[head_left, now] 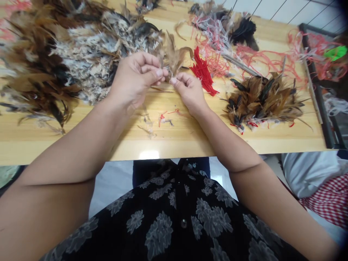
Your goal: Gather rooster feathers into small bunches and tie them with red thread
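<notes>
My left hand [136, 78] is closed in a pinch, its fingertips at the base of a small tuft of brown feathers [174, 54]. Touching the same base from the right, my right hand [189, 90] pinches the tuft between thumb and forefinger. The feathers point up and away from me above the wooden table [174, 145]. Just beyond my right hand lies a bundle of short red strips [203, 72]. What exactly sits between my left fingertips is too small to tell.
A large feather pile [87, 54] covers the table's left side. Brown feather bunches [266, 98] with red ties lie at the right, near a dark-framed rack [315, 83]. Tangled pink and white strings [214, 36] lie at the back; red scraps [163, 117] lie in front.
</notes>
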Demonstrator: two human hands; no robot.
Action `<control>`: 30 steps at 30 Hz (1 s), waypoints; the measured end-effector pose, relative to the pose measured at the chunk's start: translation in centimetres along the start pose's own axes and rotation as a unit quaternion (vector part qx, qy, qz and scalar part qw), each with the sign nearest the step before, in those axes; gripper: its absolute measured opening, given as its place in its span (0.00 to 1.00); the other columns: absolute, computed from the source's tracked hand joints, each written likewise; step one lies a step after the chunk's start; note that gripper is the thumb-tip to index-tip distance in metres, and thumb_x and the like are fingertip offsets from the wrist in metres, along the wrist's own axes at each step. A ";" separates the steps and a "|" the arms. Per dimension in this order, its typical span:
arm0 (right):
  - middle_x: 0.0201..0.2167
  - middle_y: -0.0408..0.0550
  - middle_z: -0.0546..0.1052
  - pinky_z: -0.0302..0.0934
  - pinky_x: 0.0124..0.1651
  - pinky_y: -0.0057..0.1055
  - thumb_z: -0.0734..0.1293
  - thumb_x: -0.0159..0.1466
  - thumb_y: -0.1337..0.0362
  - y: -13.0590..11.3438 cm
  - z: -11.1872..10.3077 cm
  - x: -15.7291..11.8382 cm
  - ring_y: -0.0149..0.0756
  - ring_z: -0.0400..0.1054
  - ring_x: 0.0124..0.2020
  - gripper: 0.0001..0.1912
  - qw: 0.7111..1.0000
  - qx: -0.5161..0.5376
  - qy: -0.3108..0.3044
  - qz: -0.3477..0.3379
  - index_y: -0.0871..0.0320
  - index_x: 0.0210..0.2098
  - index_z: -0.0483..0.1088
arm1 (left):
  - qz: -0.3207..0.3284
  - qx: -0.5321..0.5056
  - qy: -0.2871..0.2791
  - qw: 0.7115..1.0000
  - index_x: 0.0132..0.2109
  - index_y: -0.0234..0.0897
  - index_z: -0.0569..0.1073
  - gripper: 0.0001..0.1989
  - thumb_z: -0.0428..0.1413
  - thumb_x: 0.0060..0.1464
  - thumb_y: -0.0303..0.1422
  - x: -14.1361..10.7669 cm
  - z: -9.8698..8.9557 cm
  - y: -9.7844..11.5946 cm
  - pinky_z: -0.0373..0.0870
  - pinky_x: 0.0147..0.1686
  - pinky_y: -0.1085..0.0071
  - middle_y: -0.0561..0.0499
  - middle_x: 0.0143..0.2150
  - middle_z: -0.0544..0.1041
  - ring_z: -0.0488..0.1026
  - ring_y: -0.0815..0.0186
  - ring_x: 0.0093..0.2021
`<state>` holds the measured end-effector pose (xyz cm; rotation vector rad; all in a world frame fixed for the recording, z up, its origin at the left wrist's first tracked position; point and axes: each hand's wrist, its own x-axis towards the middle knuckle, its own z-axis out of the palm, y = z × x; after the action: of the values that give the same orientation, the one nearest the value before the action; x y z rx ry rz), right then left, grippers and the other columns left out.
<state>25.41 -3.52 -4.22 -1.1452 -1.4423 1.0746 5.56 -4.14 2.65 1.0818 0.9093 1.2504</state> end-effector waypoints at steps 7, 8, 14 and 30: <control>0.32 0.38 0.70 0.67 0.46 0.31 0.88 0.74 0.43 -0.5 0.2 -0.3 0.33 0.65 0.39 0.30 1.000 -0.002 -0.017 0.012 0.53 0.35 0.72 | -0.031 -0.004 -0.020 0.999 0.31 0.41 0.80 0.27 0.85 0.58 0.11 0.8 -0.6 -1.6 0.78 0.34 0.72 0.56 0.29 0.83 0.78 0.68 0.30; 0.32 0.39 0.71 0.68 0.47 0.32 0.88 0.74 0.42 -0.5 0.2 -0.3 0.34 0.66 0.39 0.30 1.000 -0.004 -0.021 0.015 0.52 0.35 0.72 | -0.031 -0.009 -0.025 0.999 0.32 0.41 0.80 0.26 0.87 0.60 0.15 0.7 -0.8 -1.7 0.77 0.35 0.71 0.56 0.30 0.83 0.78 0.67 0.31; 0.31 0.40 0.71 0.69 0.49 0.33 0.90 0.71 0.43 -0.9 0.2 -0.2 0.36 0.69 0.42 0.31 0.999 -0.010 -0.025 0.031 0.52 0.34 0.72 | -0.012 -0.004 -0.053 0.999 0.35 0.43 0.81 0.36 1.00 0.43 0.46 0.1 -1.0 -1.8 0.71 0.41 0.64 0.56 0.33 0.84 0.71 0.65 0.36; 0.37 0.44 0.78 0.73 0.62 0.40 0.90 0.69 0.37 -0.9 0.1 -0.3 0.43 0.74 0.48 0.34 0.994 -0.086 -0.057 -0.020 0.51 0.31 0.71 | -0.087 -0.014 -0.106 0.990 0.39 0.43 0.89 0.18 0.91 0.62 0.29 -0.1 -0.9 -1.2 0.77 0.38 0.74 0.56 0.35 0.87 0.76 0.68 0.36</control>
<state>25.25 -4.01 -3.42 -1.1858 -1.6665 1.0183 4.99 -4.10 1.22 1.0672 0.8020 0.9818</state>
